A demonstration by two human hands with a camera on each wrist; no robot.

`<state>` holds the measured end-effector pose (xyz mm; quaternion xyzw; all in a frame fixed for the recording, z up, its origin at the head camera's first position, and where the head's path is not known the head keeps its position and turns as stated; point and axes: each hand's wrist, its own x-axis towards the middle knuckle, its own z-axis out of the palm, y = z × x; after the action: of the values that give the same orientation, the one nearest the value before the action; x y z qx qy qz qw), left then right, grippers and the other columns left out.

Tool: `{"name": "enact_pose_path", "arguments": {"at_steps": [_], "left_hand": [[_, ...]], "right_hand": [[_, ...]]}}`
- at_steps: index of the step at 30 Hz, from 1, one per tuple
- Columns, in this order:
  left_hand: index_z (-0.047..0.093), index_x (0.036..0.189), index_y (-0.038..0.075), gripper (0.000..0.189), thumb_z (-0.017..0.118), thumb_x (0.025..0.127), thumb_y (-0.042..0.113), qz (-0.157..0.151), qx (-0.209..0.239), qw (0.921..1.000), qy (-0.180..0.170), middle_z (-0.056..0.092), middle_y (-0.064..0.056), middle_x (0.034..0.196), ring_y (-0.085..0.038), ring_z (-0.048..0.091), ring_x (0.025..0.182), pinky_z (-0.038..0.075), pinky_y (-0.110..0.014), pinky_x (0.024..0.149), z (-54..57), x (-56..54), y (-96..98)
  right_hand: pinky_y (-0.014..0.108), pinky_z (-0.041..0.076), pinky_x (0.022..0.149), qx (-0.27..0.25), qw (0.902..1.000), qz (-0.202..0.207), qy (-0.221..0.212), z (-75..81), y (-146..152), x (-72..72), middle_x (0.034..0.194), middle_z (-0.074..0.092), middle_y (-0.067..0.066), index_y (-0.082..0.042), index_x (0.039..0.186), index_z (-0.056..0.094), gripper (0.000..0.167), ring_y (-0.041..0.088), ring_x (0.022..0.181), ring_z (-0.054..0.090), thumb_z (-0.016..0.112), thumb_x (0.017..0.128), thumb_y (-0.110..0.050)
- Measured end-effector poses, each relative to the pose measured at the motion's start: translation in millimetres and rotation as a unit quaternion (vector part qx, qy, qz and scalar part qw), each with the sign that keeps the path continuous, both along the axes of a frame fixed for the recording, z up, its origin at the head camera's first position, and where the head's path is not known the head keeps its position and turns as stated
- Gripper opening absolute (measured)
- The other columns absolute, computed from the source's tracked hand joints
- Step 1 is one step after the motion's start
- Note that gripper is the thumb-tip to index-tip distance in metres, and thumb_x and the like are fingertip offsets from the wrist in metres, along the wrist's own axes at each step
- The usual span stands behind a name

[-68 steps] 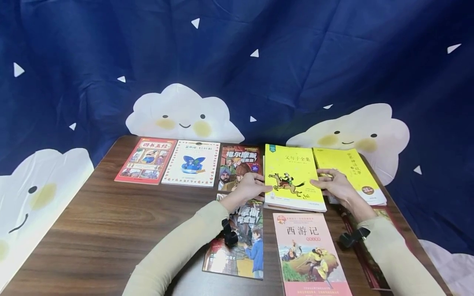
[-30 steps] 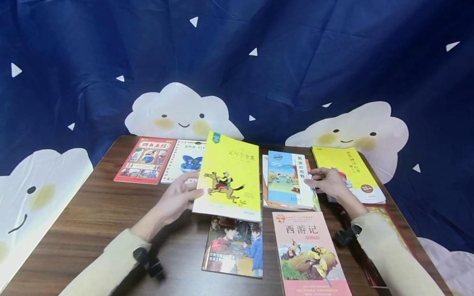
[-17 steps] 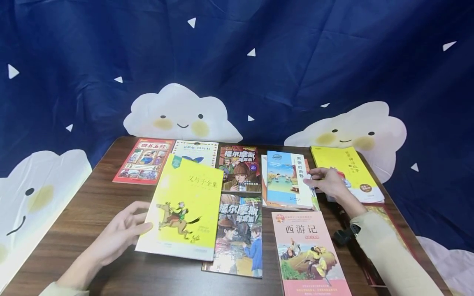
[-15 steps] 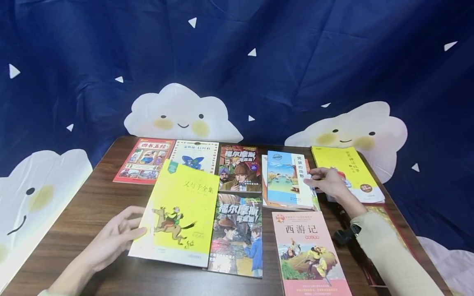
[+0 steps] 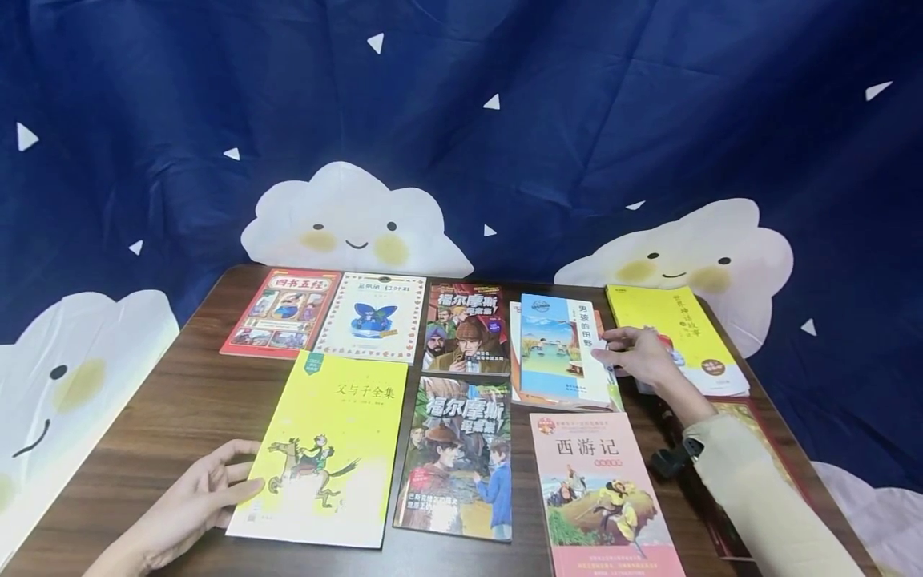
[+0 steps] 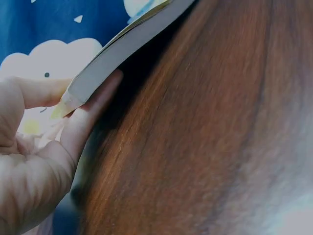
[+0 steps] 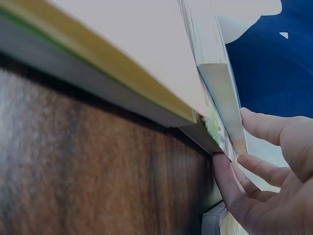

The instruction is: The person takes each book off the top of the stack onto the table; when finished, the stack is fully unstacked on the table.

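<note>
In the head view my left hand pinches the left edge of a yellow paperback book with a horse and riders on its cover. The left wrist view has the thumb on one face and fingers on the other, with a dark gap between the book and the table. My right hand grips the right edge of a blue-and-white book, which tops a small stack. From the right wrist, the thumb lies on that book's cover and the fingertips reach the edges of the books below it.
Left of the stack lie two comic-style detective books, a white book with a blue butterfly and a red book. A pink book lies nearest, a yellow one far right, and a dark red book under the right forearm.
My left hand has lifted the yellow horse book off the stack and carried it left and nearer, lowering it beside the detective book. The blue-and-white book is uncovered; my right hand stays at the stack.
</note>
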<state>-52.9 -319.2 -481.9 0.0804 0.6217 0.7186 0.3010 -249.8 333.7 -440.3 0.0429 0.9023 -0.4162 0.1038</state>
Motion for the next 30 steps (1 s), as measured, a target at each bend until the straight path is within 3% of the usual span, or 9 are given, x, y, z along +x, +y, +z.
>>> {"name": "enact_pose_path", "arguments": {"at_steps": [3, 6, 10, 12, 13, 19, 23, 30], "left_hand": [[0.040, 0.148, 0.005, 0.041, 0.055, 0.109, 0.011, 0.026, -0.088, 0.9957, 0.002, 0.074, -0.003, 0.124, -0.027, 0.077, 0.107, 0.069, -0.050, 0.088, 4.6, -2.4, 1.4], [0.042, 0.148, -0.010, 0.057, 0.065, 0.105, 0.019, 0.049, -0.195, 0.9793, 0.020, 0.072, -0.007, 0.113, -0.023, 0.078, 0.095, 0.071, -0.047, 0.079, 12.6, -5.8, 2.2], [0.055, 0.143, -0.008, 0.056, 0.071, 0.102, 0.026, 0.075, -0.318, 0.9424, 0.070, 0.071, -0.012, 0.105, -0.017, 0.072, 0.080, 0.070, -0.038, 0.068, 28.5, -15.9, 8.3], [0.059, 0.141, -0.004, 0.053, 0.072, 0.101, 0.027, 0.089, -0.341, 0.9312, 0.092, 0.071, -0.013, 0.105, -0.016, 0.069, 0.077, 0.069, -0.036, 0.066, 37.3, -25.3, 16.9], [0.059, 0.141, -0.003, 0.052, 0.072, 0.101, 0.027, 0.094, -0.339, 0.9304, 0.103, 0.071, -0.014, 0.106, -0.016, 0.069, 0.078, 0.069, -0.035, 0.067, 41.1, -31.2, 23.3], [0.060, 0.142, -0.003, 0.049, 0.071, 0.102, 0.023, 0.118, -0.273, 0.9435, 0.146, 0.074, -0.023, 0.113, -0.022, 0.074, 0.081, 0.071, -0.035, 0.071, 56.0, -73.2, 86.7], [0.061, 0.140, 0.000, 0.044, 0.070, 0.102, 0.019, 0.110, -0.235, 0.9566, 0.132, 0.072, -0.024, 0.114, -0.026, 0.075, 0.079, 0.071, -0.039, 0.074, 57.8, -102.9, 141.3], [0.060, 0.140, -0.002, 0.041, 0.069, 0.102, 0.012, 0.082, -0.167, 0.9795, 0.077, 0.073, -0.025, 0.117, -0.016, 0.072, 0.069, 0.072, -0.037, 0.076, 57.0, -146.4, 234.8]], "right_hand": [[0.035, 0.070, 0.087, 0.001, 1.0000, 0.001, -0.001, -0.6, 0, -0.2, 0.138, 0.056, 0.028, 0.004, 0.150, 0.050, 0.071, 0.032, 0.109, 0.067, 0.079, 0.097, -0.032], [0.035, 0.069, 0.088, 0.003, 1.0000, 0.000, -0.005, -1.3, 0, -0.7, 0.138, 0.056, 0.027, 0.003, 0.150, 0.050, 0.070, 0.032, 0.110, 0.066, 0.079, 0.097, -0.032], [0.035, 0.069, 0.089, 0.002, 1.0000, 0.004, -0.003, -0.5, 0, -0.4, 0.138, 0.056, 0.028, 0.004, 0.151, 0.050, 0.071, 0.032, 0.110, 0.066, 0.079, 0.097, -0.032], [0.036, 0.069, 0.089, 0.000, 1.0000, 0.004, -0.003, -0.2, 0, -0.5, 0.138, 0.056, 0.028, 0.004, 0.150, 0.050, 0.071, 0.031, 0.110, 0.066, 0.079, 0.097, -0.032], [0.036, 0.069, 0.089, 0.000, 1.0000, 0.004, -0.003, 0.2, 0, -0.2, 0.137, 0.056, 0.028, 0.004, 0.150, 0.050, 0.071, 0.031, 0.109, 0.066, 0.079, 0.097, -0.032], [0.033, 0.069, 0.087, -0.006, 1.0000, 0.004, -0.006, 0.3, 0, -0.8, 0.136, 0.056, 0.027, 0.004, 0.150, 0.050, 0.069, 0.030, 0.108, 0.066, 0.079, 0.097, -0.030], [0.031, 0.069, 0.084, -0.013, 0.9999, 0.007, 0.000, -2.5, -1, -1.0, 0.134, 0.057, 0.027, 0.005, 0.149, 0.051, 0.068, 0.028, 0.105, 0.067, 0.079, 0.097, -0.029], [0.033, 0.070, 0.085, -0.007, 0.9999, 0.008, 0.004, -3.3, 1, 0.0, 0.134, 0.057, 0.028, 0.006, 0.149, 0.051, 0.070, 0.029, 0.107, 0.067, 0.079, 0.097, -0.032]]}}
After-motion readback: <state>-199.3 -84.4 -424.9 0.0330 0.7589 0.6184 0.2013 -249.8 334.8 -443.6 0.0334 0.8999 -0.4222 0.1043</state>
